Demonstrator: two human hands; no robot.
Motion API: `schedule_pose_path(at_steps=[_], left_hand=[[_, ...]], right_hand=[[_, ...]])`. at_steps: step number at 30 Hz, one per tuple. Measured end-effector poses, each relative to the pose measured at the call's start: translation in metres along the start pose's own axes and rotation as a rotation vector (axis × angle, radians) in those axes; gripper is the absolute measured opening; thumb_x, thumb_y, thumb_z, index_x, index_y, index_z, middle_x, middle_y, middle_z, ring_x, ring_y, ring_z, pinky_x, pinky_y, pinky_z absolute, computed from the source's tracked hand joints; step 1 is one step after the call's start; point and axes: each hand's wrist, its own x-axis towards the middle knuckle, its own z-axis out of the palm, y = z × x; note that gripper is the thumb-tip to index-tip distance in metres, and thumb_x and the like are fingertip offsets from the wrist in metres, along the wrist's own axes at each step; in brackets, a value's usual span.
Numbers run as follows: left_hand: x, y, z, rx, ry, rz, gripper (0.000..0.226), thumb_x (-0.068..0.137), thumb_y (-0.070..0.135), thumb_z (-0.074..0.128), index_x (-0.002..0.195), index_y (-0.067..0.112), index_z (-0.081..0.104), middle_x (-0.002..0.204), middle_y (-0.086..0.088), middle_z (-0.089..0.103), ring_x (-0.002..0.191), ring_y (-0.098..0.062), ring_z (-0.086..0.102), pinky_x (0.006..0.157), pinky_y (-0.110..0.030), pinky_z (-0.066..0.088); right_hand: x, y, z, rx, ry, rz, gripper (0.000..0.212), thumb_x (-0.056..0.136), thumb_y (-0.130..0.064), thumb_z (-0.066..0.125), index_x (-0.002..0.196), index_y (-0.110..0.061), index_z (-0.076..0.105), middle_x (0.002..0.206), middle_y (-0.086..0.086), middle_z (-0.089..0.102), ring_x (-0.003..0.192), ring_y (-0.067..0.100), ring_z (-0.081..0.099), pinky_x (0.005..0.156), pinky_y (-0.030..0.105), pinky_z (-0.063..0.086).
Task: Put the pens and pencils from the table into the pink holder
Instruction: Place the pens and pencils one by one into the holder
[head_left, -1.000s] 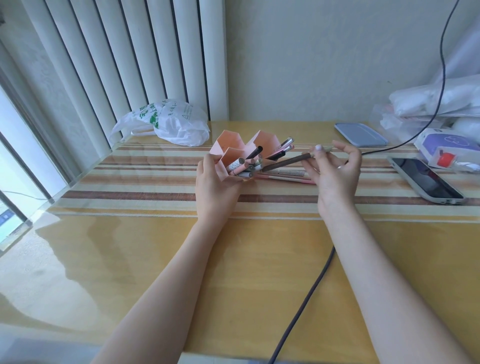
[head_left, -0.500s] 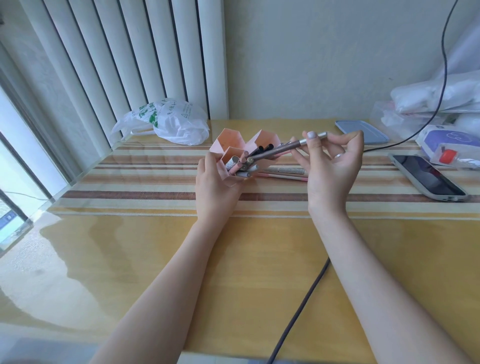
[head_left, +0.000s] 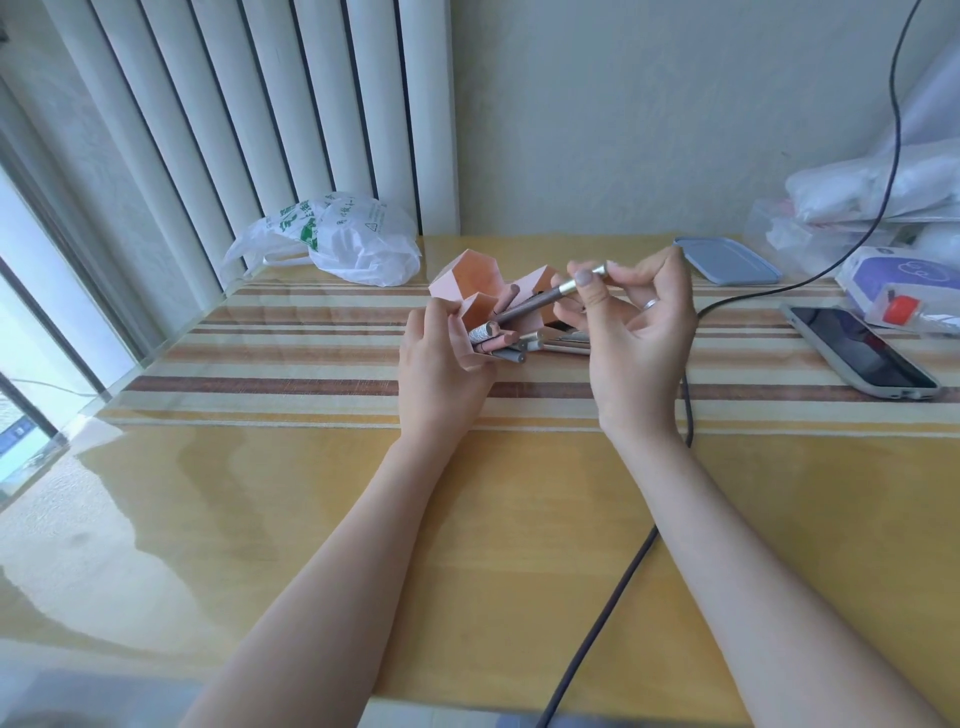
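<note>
Several pens are already lodged in the pink holder, gripped by the left hand. A brown pencil is pinched by the right hand fingers, tip entering. Some pens are left on the table.

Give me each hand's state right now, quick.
Left hand: grips the pink holder, tilted.
Right hand: pinches the brown pencil near its silver end, tip toward the holder.

Bare forearms; a ring on the right hand.
</note>
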Motion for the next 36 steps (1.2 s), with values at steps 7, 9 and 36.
schedule_pose_path(at_steps=[7,9,36], left_hand=[[0.000,-0.001,0.000,-0.023,0.011,-0.006,0.047,0.069,0.012,0.064,0.111,0.017,0.045,0.106,0.001,0.047,0.099,-0.027,0.051,0.080,-0.039,0.045],[0.000,0.000,0.000,-0.050,0.026,-0.020,0.040,0.069,0.013,0.063,0.105,0.016,0.044,0.101,0.001,0.047,0.095,-0.027,0.051,0.078,-0.039,0.045],[0.001,0.006,-0.007,-0.179,0.060,-0.137,0.039,0.072,0.011,0.061,0.109,0.015,0.047,0.106,0.003,0.047,0.093,-0.015,0.044,0.075,-0.028,0.038]], right_hand=[[-0.009,0.021,0.006,-0.658,-0.363,-0.421,0.010,0.084,-0.006,0.067,0.075,-0.002,0.063,0.118,0.012,0.068,0.115,0.025,0.058,0.100,0.026,0.041],[-0.011,0.022,0.006,-0.736,-0.353,-0.478,0.015,0.087,-0.013,0.063,0.075,-0.004,0.065,0.127,0.011,0.063,0.122,0.031,0.052,0.103,0.037,0.040],[0.008,0.068,-0.039,-1.344,-0.413,0.210,0.026,0.093,0.001,0.044,0.114,-0.009,0.054,0.121,0.012,0.053,0.112,0.033,0.041,0.080,0.038,0.039]])
